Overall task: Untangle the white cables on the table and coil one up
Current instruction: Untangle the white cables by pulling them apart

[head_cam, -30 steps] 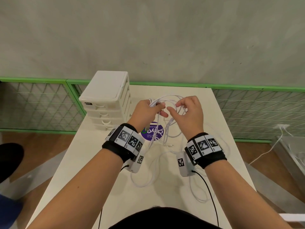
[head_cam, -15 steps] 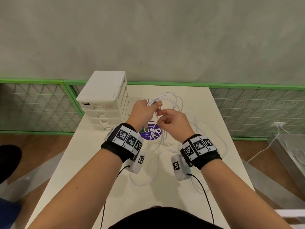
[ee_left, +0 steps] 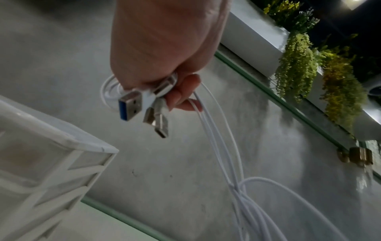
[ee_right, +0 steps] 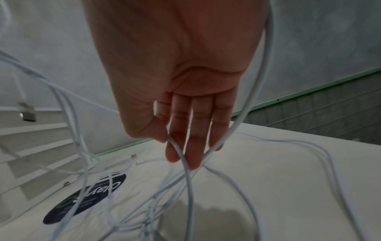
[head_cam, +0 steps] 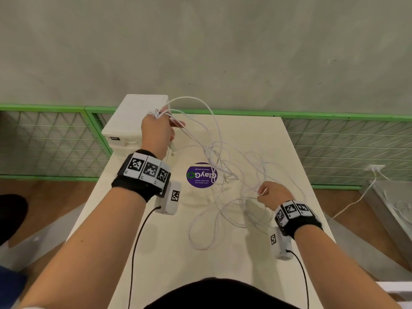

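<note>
Thin white cables (head_cam: 225, 166) lie tangled over the white table (head_cam: 169, 253) and rise in strands to both hands. My left hand (head_cam: 159, 128) is raised at the back left and grips a bunch of cable ends; in the left wrist view its fingers (ee_left: 181, 93) curl round several USB plugs (ee_left: 132, 106), with cords (ee_left: 218, 146) hanging down from them. My right hand (head_cam: 270, 194) is low at the right. In the right wrist view its thumb and forefinger (ee_right: 171, 146) pinch one strand (ee_right: 188, 182), the other fingers fairly straight, and another strand (ee_right: 255, 88) loops past its outer edge.
A white drawer unit (head_cam: 136, 121) stands at the table's back left, just behind my left hand. A round purple sticker (head_cam: 201, 175) marks the table's middle. A green-framed mesh rail (head_cam: 345, 139) runs behind the table. Another white cord (head_cam: 356, 199) trails on the floor at the right.
My hands were close together over the tangle. The left has since lifted up and back with the plug ends, and the right has pulled down and to the right, drawing the strands apart.
</note>
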Motion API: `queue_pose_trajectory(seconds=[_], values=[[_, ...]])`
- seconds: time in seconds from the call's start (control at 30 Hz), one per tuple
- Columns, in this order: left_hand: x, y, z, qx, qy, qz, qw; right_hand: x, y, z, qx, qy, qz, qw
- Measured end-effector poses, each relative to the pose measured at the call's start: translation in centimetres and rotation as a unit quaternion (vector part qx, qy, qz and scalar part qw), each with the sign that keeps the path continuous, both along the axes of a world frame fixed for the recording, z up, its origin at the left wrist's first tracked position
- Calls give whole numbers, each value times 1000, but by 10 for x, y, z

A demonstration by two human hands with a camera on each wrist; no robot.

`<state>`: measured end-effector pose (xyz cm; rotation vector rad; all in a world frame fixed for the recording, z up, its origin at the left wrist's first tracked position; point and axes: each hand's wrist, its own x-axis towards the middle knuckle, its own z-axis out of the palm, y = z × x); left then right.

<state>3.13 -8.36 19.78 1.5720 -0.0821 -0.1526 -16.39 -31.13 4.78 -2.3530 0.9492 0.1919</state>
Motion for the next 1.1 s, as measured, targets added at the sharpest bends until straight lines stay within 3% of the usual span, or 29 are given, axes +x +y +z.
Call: queue_pose_trajectory(seconds=[0.07, 0.17, 0.33, 0.47, 0.73, 0.9, 0.97, 1.03, 1.1], values=[[-1, -2, -3, -19, 35, -7, 999, -3, -1, 1, -12, 20, 39, 999], [-2, -7, 2, -132, 72, -28, 988, -10, -1, 0, -54, 62, 99, 992], [-3, -10, 5, -226, 89, -34, 969, -12, 6, -3, -70, 71, 102, 990], [-19, -24, 5, -232, 77, -115, 963, 9, 19, 11, -26, 100, 153, 983], [-40, -46, 9, -208, 78, -210, 952, 59, 82, 54, 191, -12, 185, 964], [-34, -42, 8, -152, 44, -215, 964, 66, 92, 47, 247, -136, 112, 953], [-31, -37, 2, -109, 30, -211, 971, 65, 96, 46, 311, -169, 87, 931], [-27, -31, -6, 1, -26, -208, 978, 62, 97, 54, 320, -177, 101, 925], [-22, -24, -14, 147, -96, -220, 960, 60, 95, 67, 302, -209, 111, 923]])
